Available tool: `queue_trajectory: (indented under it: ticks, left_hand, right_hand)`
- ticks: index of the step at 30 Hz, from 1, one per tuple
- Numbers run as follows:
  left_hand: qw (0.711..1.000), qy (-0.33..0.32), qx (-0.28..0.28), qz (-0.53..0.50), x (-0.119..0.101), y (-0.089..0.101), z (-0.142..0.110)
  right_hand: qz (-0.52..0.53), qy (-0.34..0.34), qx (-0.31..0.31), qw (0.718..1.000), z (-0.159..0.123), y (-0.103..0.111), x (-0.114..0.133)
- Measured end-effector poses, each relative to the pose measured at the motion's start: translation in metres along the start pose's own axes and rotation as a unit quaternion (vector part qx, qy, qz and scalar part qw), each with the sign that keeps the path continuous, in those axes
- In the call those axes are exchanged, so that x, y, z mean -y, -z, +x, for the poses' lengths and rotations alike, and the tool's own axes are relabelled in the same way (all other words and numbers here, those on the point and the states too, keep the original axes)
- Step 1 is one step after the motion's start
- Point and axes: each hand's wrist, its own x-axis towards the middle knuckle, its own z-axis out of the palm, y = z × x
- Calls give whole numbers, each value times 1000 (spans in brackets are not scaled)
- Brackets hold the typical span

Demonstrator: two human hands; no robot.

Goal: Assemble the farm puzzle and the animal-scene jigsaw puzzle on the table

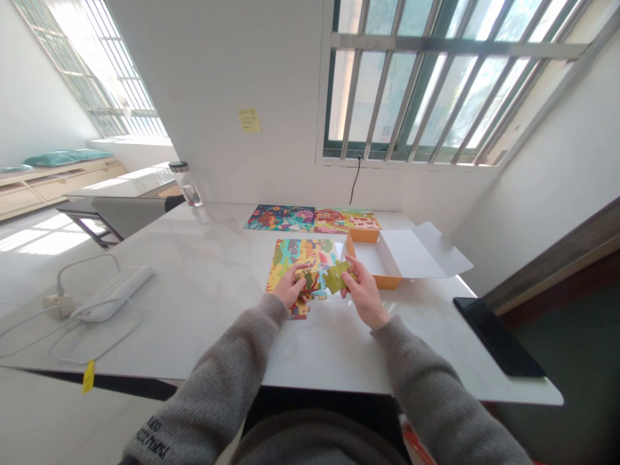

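My right hand (364, 294) pinches olive-green jigsaw pieces (335, 278), held to the right of a colourful, partly assembled puzzle (285, 250). My left hand (289, 287) is at the puzzle's lower part, with thumb and fingers closed round a small group of patterned jigsaw pieces (310, 280). More red and yellow pieces (299, 312) show just below this hand. Behind the right hand stands an orange-edged box (375, 282), with its white flap folded out to the right.
Two picture sheets, one dark blue (279, 218) and one farm scene (347, 221), lie near the wall. A glass bottle (188, 187) stands back left. A white power strip (115, 294) with cables lies left; a black tablet (498, 336) lies at the right edge.
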Motion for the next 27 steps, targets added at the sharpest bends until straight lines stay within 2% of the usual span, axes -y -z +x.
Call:
queue_trajectory:
  ticks: [2,4,7,10,13,17,19,22,23,24,27]
  left_hand:
    - [1000,-9,-7,-11,-2,-2,-1]
    - [999,-22,9,-37,-4,-6,-2]
    - [995,-35,39,-80,-4,-11,-2]
    - [992,-7,35,-123,-1,-12,-1]
    - [987,24,40,-154,1,-9,1]
    - [990,-6,32,-135,2,-7,2]
    - [991,-12,25,-129,1,-6,1]
    - [991,-18,31,-128,-1,-5,0]
    - [991,-19,37,-125,-2,-5,-1]
    - [992,-19,44,-120,-3,-5,-2]
    - [992,-14,59,-109,-6,-5,-3]
  right_hand:
    - [-63,32,-26,997,0,-3,-3]
    - [-151,93,-25,984,-1,-10,-9]
    - [-231,152,54,959,-6,-23,-19]
    - [-240,157,140,948,-10,-30,-24]
    - [-240,182,169,938,-11,-27,-22]
    - [-221,226,199,928,-11,-20,-12]
    - [-218,240,160,932,-11,-17,-6]
    - [-235,230,25,944,-8,-11,-1]
    - [-235,215,-1,948,-7,-8,0]
    - [-229,193,-5,954,-5,-6,-1]
    - [-177,93,61,978,-1,-3,-7]
